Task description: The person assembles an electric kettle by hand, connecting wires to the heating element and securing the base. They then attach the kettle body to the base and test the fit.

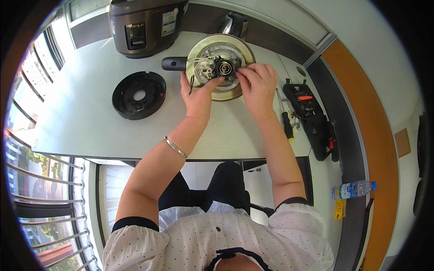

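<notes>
An electric kettle [197, 88] lies with its underside up near the back of the table, its black handle [174, 63] pointing left. Inside its metal rim show pale wires and a black round connector [224, 68] with ring contacts. My left hand [197, 96] grips the near-left rim, thumb reaching in to the connector. At the connector's right side my right hand [256, 84] has thumb and forefinger pinched together; whatever lies between them is hidden. A black round base cover [139, 95] rests on the table to the left, its hollow side up.
A brown rice cooker [147, 34] stands at the back left, a shiny metal vessel [233, 25] behind the kettle. On the right are a screwdriver [287, 125] with black-and-yellow handle and an open black tool case [312, 118]. Farther right lies a water bottle [353, 189].
</notes>
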### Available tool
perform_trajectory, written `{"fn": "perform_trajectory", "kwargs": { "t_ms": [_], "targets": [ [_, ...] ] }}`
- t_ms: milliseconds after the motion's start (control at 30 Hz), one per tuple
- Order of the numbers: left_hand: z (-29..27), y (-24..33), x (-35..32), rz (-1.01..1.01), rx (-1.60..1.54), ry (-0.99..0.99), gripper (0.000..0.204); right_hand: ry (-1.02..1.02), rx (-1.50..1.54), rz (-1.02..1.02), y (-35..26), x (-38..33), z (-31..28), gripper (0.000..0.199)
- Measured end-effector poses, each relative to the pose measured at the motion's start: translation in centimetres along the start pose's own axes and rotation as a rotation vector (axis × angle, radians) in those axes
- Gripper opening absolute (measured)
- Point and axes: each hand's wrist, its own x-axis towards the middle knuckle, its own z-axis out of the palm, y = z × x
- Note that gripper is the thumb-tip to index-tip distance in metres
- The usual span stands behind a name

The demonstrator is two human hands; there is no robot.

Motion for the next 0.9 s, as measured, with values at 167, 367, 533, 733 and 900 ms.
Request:
{"fn": "perform_trajectory", "kwargs": {
  "t_ms": [167,367,533,733,900],
  "targets": [
    [-0.1,0.0,0.0,-0.012,0.002,-0.005,0.055,0.006,0.017,0.020,0.0,-0.4,0.2,0.013],
    [-0.2,-0.3,0.3,-0.022,0.000,-0.015,0.068,0.064,0.046,0.036,0.1,-0.9,0.3,0.015],
    [-0.1,-0.1,0.2,-0.024,0.027,-0.003,0.070,0.111,0.036,0.054,-0.4,-1.2,0.1,0.016],
    [-0.2,-0.5,0.3,-0.034,0.012,-0.015,0.068,0.090,-0.001,0.067,-0.9,-1.9,0.1,0.018],
    [-0.6,-0.9,0.6,-0.038,-0.010,-0.037,0.065,0.053,0.011,0.095,-1.2,-2.0,0.1,0.019]
  ]
}}
